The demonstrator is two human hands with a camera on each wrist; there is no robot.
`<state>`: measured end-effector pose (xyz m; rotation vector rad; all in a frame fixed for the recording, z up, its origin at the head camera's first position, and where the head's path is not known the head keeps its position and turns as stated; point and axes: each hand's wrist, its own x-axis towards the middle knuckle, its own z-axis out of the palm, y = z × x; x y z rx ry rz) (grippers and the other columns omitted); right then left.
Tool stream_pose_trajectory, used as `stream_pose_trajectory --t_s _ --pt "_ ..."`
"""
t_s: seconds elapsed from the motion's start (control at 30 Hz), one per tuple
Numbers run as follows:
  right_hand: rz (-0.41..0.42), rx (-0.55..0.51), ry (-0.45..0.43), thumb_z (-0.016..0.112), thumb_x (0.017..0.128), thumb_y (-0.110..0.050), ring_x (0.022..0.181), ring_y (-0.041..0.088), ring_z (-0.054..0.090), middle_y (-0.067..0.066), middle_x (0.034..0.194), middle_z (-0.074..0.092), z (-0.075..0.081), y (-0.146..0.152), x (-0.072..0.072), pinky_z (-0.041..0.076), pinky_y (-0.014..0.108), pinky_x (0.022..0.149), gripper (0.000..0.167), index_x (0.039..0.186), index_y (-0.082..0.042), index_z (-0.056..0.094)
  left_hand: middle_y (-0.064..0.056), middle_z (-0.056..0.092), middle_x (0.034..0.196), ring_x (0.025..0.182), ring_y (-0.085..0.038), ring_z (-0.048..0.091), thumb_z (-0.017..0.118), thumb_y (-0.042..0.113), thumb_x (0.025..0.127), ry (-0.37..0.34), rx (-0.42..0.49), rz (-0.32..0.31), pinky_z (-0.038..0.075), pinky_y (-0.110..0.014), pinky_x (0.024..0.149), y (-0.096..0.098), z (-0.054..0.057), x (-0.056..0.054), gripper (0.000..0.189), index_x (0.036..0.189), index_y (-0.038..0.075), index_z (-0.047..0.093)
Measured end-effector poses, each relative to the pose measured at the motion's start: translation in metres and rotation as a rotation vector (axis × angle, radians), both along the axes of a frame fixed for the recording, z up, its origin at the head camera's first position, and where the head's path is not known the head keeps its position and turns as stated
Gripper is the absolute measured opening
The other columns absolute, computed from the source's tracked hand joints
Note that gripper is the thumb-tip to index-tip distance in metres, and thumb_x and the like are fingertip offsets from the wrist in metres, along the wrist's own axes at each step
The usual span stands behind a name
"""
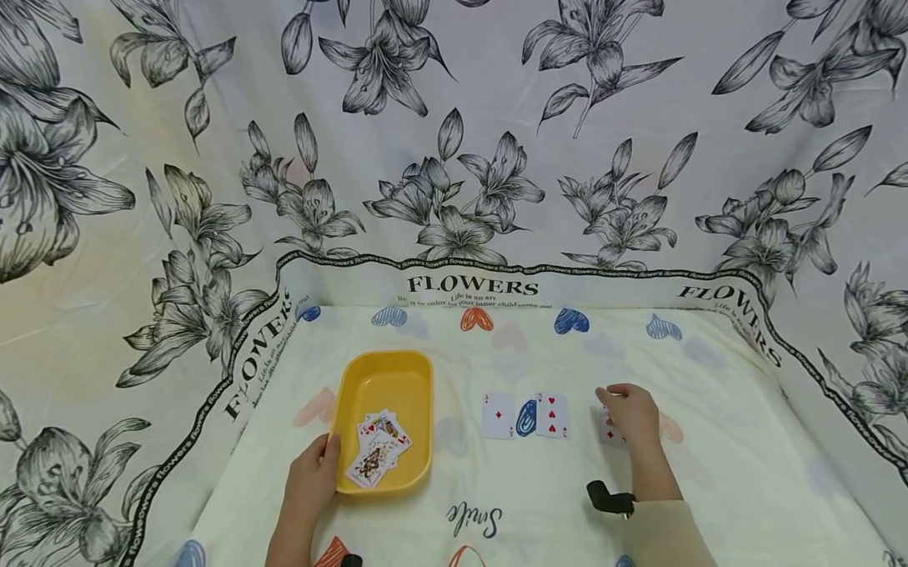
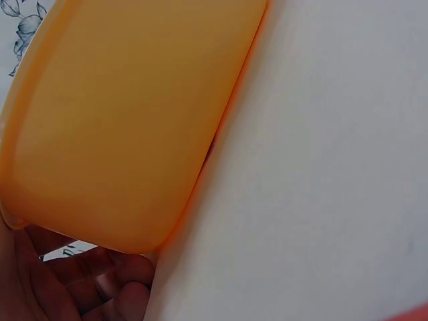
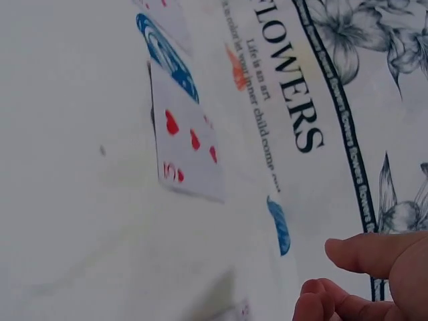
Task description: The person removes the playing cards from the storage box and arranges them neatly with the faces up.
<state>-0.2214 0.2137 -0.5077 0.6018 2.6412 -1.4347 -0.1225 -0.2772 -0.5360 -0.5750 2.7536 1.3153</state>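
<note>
My left hand grips the left side of a yellow tray, thumb at its rim; the left wrist view shows fingers by the tray's outer wall. Playing cards lie in a loose pile inside, a joker-like picture card on top. On the cloth, a diamond card lies beside a hearts card. Farther right, my right hand hovers over another diamond card, partly hiding it. In the right wrist view, the thumb and fingers of this hand are apart with nothing between them.
A pale cloth printed with hearts and words covers the table. Flower-printed fabric hangs behind and on both sides. Black straps with a camera part are on the wrists.
</note>
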Motion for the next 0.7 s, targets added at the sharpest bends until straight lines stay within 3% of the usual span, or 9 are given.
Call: stream_pose_trajectory --t_s 0.17,0.37,0.53,0.7 --pt "0.056 -0.042 0.007 0.067 0.1 -0.03 0.075 0.026 0.066 0.02 0.109 0.065 0.01 -0.042 -0.012 0.054 0.037 0.072 0.044 0.129 0.002 0.061 -0.022 0.06 0.131 0.102 -0.031 0.055 0.032 0.052 0.11 0.0 0.0 0.0 0.047 -0.052 0.094 -0.001 0.001 0.001 0.068 0.151 0.0 0.044" --pt "0.194 -0.059 0.075 0.072 0.096 -0.027 0.076 0.028 0.068 0.012 0.097 0.067 0.023 -0.115 -0.02 0.051 0.03 0.063 0.038 0.122 0.0 0.067 -0.024 0.059 0.135 0.107 -0.034 0.055 0.031 0.052 0.11 0.018 -0.001 -0.001 0.045 -0.057 0.098 -0.001 0.004 0.0 0.068 0.151 0.0 0.045" --pt "0.35 -0.091 0.118 0.075 0.094 -0.025 0.064 0.022 0.066 0.007 0.089 0.066 0.036 -0.175 -0.016 0.053 0.031 0.059 0.033 0.117 -0.002 0.069 -0.024 0.059 0.133 0.105 -0.033 0.055 0.033 0.049 0.11 0.012 0.002 0.006 0.046 -0.055 0.097 0.001 0.005 -0.001 0.065 0.151 0.0 0.045" --pt "0.481 -0.154 0.1 0.076 0.095 -0.024 0.063 0.02 0.064 0.007 0.087 0.062 0.045 -0.22 -0.006 0.057 0.036 0.064 0.031 0.116 -0.002 0.068 -0.025 0.06 0.132 0.105 -0.034 0.055 0.033 0.05 0.11 0.013 -0.016 -0.004 0.046 -0.056 0.096 0.002 0.004 0.002 0.067 0.15 -0.002 0.045"
